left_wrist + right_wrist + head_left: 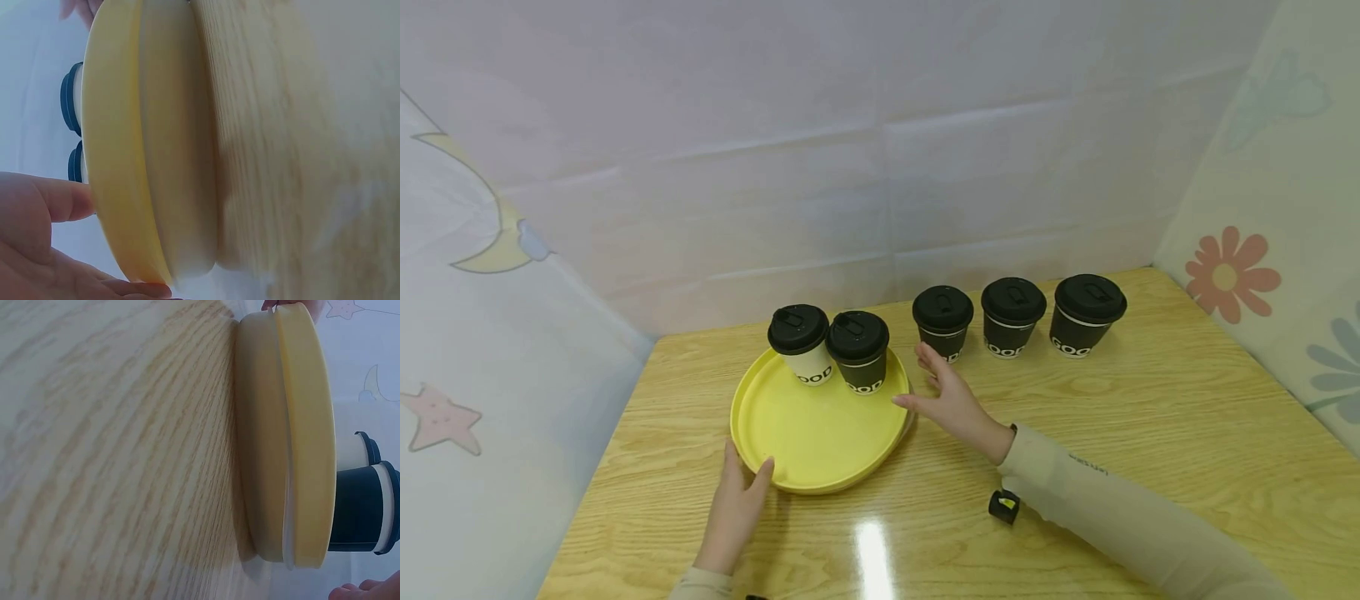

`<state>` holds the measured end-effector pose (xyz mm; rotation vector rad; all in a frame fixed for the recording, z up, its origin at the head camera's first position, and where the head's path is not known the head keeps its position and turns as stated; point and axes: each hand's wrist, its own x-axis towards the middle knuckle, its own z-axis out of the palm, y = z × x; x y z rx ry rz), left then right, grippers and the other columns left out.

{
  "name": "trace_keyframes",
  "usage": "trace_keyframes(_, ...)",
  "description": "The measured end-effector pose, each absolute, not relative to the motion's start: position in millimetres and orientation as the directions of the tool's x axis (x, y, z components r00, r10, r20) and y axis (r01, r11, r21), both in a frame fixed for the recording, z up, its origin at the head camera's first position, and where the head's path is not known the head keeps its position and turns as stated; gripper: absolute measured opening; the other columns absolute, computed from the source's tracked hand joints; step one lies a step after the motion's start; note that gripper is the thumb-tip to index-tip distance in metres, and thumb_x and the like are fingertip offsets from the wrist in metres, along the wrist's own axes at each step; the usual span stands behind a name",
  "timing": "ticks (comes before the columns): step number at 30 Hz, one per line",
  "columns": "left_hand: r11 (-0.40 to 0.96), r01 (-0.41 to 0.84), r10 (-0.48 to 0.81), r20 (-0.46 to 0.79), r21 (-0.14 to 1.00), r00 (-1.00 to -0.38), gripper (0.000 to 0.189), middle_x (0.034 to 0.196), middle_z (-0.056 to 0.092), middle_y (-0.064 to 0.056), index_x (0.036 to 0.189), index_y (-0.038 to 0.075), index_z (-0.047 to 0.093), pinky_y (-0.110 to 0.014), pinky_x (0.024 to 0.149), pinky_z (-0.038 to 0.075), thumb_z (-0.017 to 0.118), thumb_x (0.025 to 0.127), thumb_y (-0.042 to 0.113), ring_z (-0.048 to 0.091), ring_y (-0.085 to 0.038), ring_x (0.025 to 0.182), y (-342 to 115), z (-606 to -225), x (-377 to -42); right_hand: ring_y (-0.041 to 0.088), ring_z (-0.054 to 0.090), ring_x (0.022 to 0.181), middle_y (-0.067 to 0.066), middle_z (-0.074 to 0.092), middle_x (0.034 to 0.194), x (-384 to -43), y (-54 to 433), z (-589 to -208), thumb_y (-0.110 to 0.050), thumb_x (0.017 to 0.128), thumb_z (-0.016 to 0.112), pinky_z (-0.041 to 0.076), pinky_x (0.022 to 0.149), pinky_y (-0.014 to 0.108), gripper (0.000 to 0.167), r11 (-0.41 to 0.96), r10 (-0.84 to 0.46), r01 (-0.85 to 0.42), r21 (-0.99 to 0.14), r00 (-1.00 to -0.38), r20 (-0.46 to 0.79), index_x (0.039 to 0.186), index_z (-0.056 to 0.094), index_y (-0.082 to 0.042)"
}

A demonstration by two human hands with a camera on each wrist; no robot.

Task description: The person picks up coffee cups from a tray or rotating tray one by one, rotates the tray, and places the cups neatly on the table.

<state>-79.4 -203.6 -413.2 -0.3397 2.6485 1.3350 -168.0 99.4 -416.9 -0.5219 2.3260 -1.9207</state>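
A round yellow tray (pixel 805 450) sits on the wood-grain worktop (pixel 1150 433), towards eleven o'clock from the worktop's middle. Under its rim shows a paler round tier (pixel 178 156) (whether it is a separate piece, I cannot tell). On the tray a white cup (pixel 811 364) stands at twelve o'clock and a dark cup (pixel 862 372) at one, side by side, both upright with black lids.

The left hand (pixel 736 504) is at the tray's seven o'clock, thumb and fingers spread apart, touching the edge. The right hand (pixel 953 406) is at three o'clock, its thumb and fingers also apart and holding nothing; whether the thumb meets the rim, I cannot tell. Its fingers reach just in front of the nearest of three more dark cups (pixel 1009 333), which stand upright and lidded in a row, at two o'clock from the tray.

A small black device (pixel 1003 507) with a yellow mark is beside the right sleeve (pixel 1105 492), at four o'clock from the tray.
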Motion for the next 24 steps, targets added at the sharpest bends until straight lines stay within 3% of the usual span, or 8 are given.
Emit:
trace_keyframes(12, 0.569, -0.283, -0.127, -0.258, 0.772, -0.958, 0.086, 0.155, -0.015, -0.029, 0.148, -0.007, -0.017, -0.061, 0.114, 0.006, 0.039, 0.105, 0.041, -0.004, -0.048, 0.142, -212.2, -418.7, -85.5, 0.039, 0.021, 0.143, 0.025, 0.020, 0.156, -170.5, 96.3, -420.3, -0.009, 0.088, 0.072, 0.020, 0.115, 0.055, 0.087, 0.161, -0.313, -0.212, -0.964, -0.937, 0.154, 0.151, 0.015, 0.008)
trace_keyframes(24, 0.564, -0.248, -0.126, -0.215, 0.788, -0.969, 0.085, 0.155, -0.009, -0.031, 0.148, -0.008, -0.016, -0.062, 0.113, 0.006, 0.043, 0.105, 0.035, -0.001, -0.050, 0.141, -208.9, -414.6, -78.1, 0.039, 0.019, 0.144, 0.026, 0.018, 0.156, -169.9, 95.4, -417.5, -0.009, 0.089, 0.072, 0.019, 0.115, 0.055, 0.088, 0.154, -0.321, -0.199, -0.968, -0.937, 0.142, 0.152, 0.013, 0.008)
